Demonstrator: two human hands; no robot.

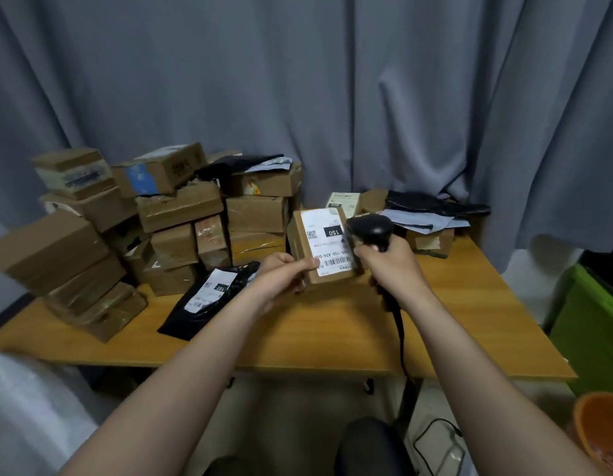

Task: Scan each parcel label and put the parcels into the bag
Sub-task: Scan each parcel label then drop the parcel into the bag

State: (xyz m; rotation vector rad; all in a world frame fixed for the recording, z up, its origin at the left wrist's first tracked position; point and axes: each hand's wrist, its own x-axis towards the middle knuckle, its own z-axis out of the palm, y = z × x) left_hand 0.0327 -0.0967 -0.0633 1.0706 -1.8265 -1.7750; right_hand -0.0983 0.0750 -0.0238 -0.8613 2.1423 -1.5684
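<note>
We see the small cardboard parcel (pixel 312 242) held up above the middle of the wooden surface (pixel 332 331), its white label (pixel 327 240) marked 150 facing us. The left hand (pixel 281 274) pinches its near left edge, thumb on the label, fingers (pixel 298 286) curled behind. Just right of it, the right hand (pixel 398 266) wraps its fingers (pixel 365 252) round a black scanner (pixel 370 230), head beside the label. A black mailer (pixel 209 300) marked 102 lies near left; stacked boxes (pixel 181 207) fill the far left.
</note>
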